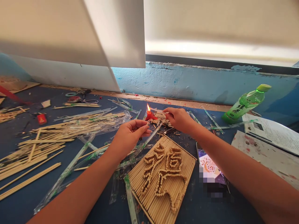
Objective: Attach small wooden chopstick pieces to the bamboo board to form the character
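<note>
My left hand [129, 137] is closed in a pinch just in front of a lit red candle [149, 115]. A tiny pale piece shows at its fingertips, too small to name. My right hand [181, 119] reaches over a pile of short cut sticks [160, 116], fingers bent together; what they grip, if anything, is hidden. Below both hands lies a panel of bamboo sticks [137, 174] laid side by side. Short stick ends stand on it in outlines that form a raised character [171, 172].
Loose bamboo sticks [44, 149] and plastic wrappers [70, 168] cover the left side. A red lighter [42, 119] lies there too. On the right are a phone [210, 165], papers [263, 155] and a green tea bottle [245, 104]. Scissors [91, 101] rest at the back.
</note>
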Tool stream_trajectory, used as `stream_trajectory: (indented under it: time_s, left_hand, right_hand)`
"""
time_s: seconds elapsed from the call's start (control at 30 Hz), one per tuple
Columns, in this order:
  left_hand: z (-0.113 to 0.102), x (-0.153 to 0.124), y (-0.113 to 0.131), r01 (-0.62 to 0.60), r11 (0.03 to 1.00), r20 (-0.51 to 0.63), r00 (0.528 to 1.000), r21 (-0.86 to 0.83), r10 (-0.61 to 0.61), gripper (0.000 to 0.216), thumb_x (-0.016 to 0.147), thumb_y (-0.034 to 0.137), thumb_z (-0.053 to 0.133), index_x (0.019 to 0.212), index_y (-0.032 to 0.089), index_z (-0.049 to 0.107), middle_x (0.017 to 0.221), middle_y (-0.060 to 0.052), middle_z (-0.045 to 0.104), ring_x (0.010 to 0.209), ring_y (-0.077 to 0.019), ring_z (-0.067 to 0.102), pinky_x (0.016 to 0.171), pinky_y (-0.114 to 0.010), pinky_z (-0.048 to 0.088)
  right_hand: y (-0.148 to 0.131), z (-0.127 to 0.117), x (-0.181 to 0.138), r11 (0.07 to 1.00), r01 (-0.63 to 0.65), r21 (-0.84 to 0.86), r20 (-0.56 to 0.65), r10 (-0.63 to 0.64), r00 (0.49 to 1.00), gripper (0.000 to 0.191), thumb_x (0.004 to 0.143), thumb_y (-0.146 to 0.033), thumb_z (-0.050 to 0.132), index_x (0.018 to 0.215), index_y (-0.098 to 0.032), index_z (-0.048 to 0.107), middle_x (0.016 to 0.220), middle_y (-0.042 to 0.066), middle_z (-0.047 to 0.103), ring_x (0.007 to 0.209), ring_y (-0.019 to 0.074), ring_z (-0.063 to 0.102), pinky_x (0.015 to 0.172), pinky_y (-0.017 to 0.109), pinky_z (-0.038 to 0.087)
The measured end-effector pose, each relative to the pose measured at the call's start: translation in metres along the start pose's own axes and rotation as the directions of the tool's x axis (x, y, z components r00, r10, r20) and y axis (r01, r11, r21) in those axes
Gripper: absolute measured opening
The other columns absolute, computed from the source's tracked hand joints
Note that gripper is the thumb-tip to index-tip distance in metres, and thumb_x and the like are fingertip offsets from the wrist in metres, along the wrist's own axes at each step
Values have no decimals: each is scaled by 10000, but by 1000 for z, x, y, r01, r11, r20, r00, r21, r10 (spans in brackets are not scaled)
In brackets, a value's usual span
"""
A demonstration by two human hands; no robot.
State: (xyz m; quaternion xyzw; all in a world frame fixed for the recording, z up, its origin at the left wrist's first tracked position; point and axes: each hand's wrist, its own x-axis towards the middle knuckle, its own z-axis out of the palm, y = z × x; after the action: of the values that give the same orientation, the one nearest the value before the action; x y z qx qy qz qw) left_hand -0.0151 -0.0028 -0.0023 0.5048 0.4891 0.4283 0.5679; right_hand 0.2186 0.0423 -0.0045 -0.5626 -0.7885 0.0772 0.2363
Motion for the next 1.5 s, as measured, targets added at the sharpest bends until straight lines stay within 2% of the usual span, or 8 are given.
stream_trajectory:
  time_s: [0.27, 0.47, 0.87, 1.27, 1.5]
  left_hand:
    - [-3, 1, -2, -4, 1000, -18, 1000, 2, 4, 199, 743, 302, 824, 880, 203, 719, 858, -22, 765, 802, -170, 740, 826, -289, 589]
    - [-3, -1, -3, -32, 999, 13, 999, 44, 31, 240, 714, 323, 838, 891, 211, 721, 867, -49, 780, 840, -216, 753, 843, -358, 596]
    - [-2, -1, 0, 5, 998, 4, 1000, 55, -5, 223, 744, 329, 813, 897, 194, 724, 846, -32, 764, 784, -187, 749, 831, -330, 598]
    - [-2, 0, 0, -25, 995, -1, 1000, 95, 25, 179, 774, 353, 787, 860, 204, 733, 811, -30, 752, 743, -179, 731, 783, -328, 610]
    - [-1, 0, -2, -41, 992, 0, 999, 118, 41, 162, 751, 329, 798, 831, 203, 733, 794, -36, 758, 703, -176, 725, 733, -319, 613]
  right_hand:
    - [1, 1, -1, 1000, -2, 0, 7, 2, 1000, 345, 943, -260, 456, 1162, -192, 714, 881, 96, 766, 724, 203, 636, 669, 325, 415]
    - [-1, -2, -2, 1000, 2, -6, 15, -2, 1000, 342, 945, -251, 450, 1153, -189, 714, 880, 92, 766, 709, 199, 631, 667, 326, 414]
    - [1, 1, 0, 1000, -1, 1, 17, 1, 1000, 343, 948, -262, 449, 1156, -191, 712, 954, 106, 771, 795, 219, 663, 672, 325, 423]
    - [0, 0, 0, 999, -10, 46, 32, 9, 999, 314, 940, -247, 468, 1126, -204, 717, 970, 104, 768, 828, 224, 662, 706, 332, 420]
    - [0, -17, -24, 982, -87, 170, 41, 81, 996, 270, 949, -278, 478, 1122, -200, 671, 947, 86, 754, 743, 191, 617, 688, 333, 419]
